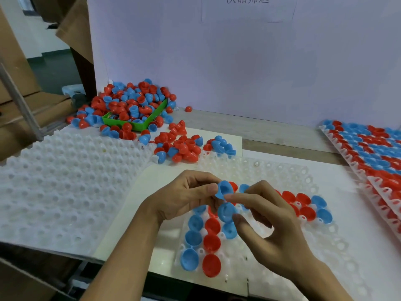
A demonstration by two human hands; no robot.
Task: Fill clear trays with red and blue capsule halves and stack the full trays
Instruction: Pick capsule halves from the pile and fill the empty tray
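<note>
My left hand (184, 197) pinches a blue capsule half (224, 190) above the clear tray (288, 172) in front of me. My right hand (267, 227) pinches a second blue half (225, 211) just below it, between thumb and forefinger. The two blue halves are close together, nearly touching. Under my hands the tray holds a few rows of red halves (211, 265) and blue halves (189, 259), seated dome up. More filled cells (308, 210) lie to the right of my hands. Much of the tray's far and right cells are bare.
A stack of bare white trays (65, 181) lies at the left. Loose capsule halves (184, 146) are piled behind the tray, and a green box (138, 124) overflows with more at the back left. Filled trays (373, 148) lie stacked at the right edge. A white wall stands behind.
</note>
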